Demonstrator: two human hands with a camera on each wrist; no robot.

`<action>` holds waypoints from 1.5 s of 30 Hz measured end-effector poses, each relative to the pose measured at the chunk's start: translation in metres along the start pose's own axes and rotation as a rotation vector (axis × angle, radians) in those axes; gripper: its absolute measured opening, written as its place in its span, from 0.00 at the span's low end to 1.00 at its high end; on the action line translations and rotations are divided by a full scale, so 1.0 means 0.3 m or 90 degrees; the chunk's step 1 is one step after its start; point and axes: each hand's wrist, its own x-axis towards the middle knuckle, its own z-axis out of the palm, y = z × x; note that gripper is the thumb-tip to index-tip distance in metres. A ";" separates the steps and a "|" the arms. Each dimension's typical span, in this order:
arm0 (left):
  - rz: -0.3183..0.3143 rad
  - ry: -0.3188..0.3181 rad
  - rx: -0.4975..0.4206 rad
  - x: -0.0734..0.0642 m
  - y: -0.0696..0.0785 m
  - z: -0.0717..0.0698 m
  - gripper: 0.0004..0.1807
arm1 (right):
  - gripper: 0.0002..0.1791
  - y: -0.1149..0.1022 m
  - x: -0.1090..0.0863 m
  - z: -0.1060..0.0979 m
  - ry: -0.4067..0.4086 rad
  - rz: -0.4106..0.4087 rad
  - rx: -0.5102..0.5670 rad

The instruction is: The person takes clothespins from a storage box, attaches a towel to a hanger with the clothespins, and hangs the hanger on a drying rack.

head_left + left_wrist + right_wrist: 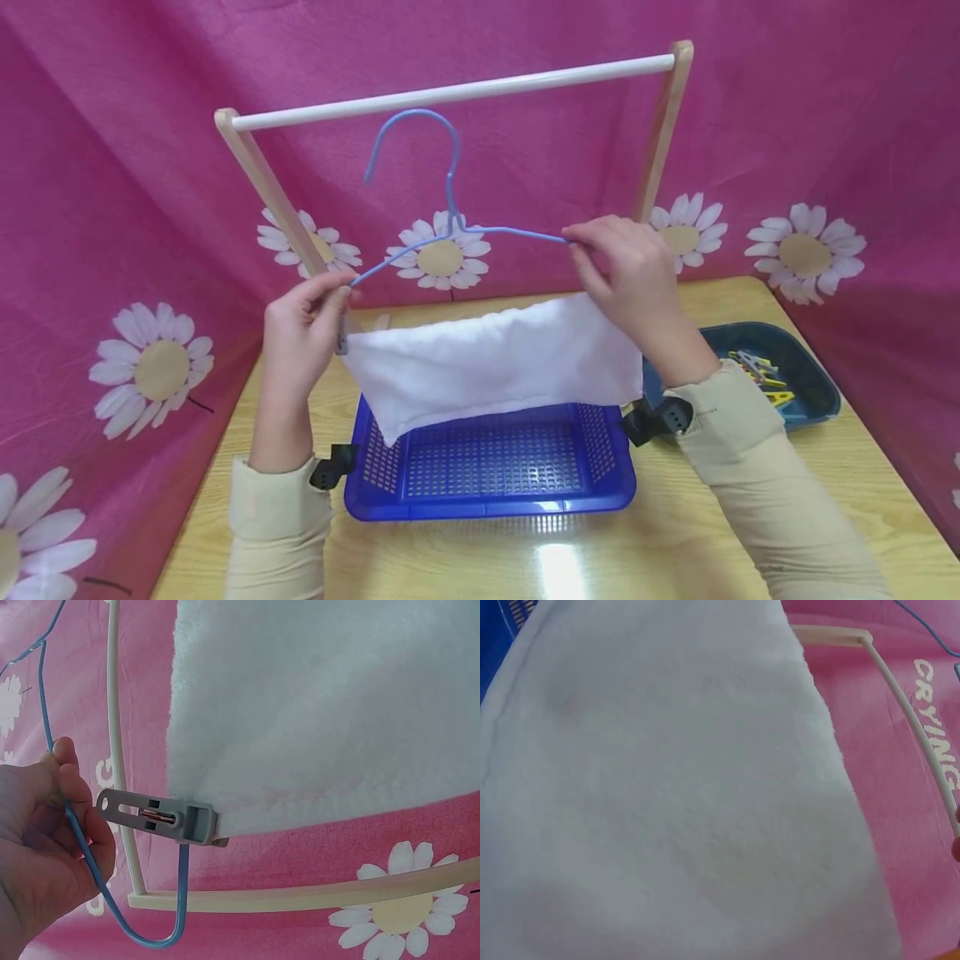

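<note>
A blue wire hanger (517, 232) is held up in front of the rack, its hook just below the white bar. My left hand (300, 329) pinches the hanger's left arm between thumb and fingers. On the other side my right hand (626, 267) grips the end of the right arm. Below the hanger stretches a white cloth (495, 358). A grey clothespin (157, 816) fastens the cloth's corner to the hanger's lower wire, near the left bend. The cloth's right top corner is hidden behind the right hand and forearm in the head view.
A rack with a white bar (465, 90) and wooden posts stands behind the hanger. Under the cloth sits a blue basket (487, 507) on the wooden table (450, 562). At right, a dark tray (821, 387) holds several clothespins (761, 375). A pink flowered curtain (112, 208) surrounds the table.
</note>
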 end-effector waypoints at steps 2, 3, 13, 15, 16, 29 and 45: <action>0.001 0.000 0.001 0.001 -0.002 0.000 0.10 | 0.07 0.005 -0.002 -0.005 -0.021 -0.009 -0.009; 0.003 0.000 0.002 0.002 -0.003 0.000 0.09 | 0.07 0.006 -0.003 -0.007 -0.028 -0.015 -0.013; 0.017 0.004 0.001 0.004 -0.007 0.014 0.09 | 0.08 0.002 -0.003 -0.027 -0.079 -0.008 -0.016; 0.025 0.000 -0.004 0.008 -0.005 0.022 0.09 | 0.08 -0.001 -0.002 -0.031 -0.080 0.009 -0.017; 0.031 -0.001 -0.007 0.011 -0.003 0.027 0.09 | 0.08 -0.002 -0.002 -0.033 -0.077 0.018 -0.017; 0.060 0.004 -0.013 0.028 0.015 0.058 0.10 | 0.07 -0.012 -0.004 -0.047 -0.033 0.069 -0.046; 0.084 0.223 -0.022 0.017 -0.100 0.039 0.07 | 0.10 0.020 0.024 -0.114 -0.017 0.235 -0.111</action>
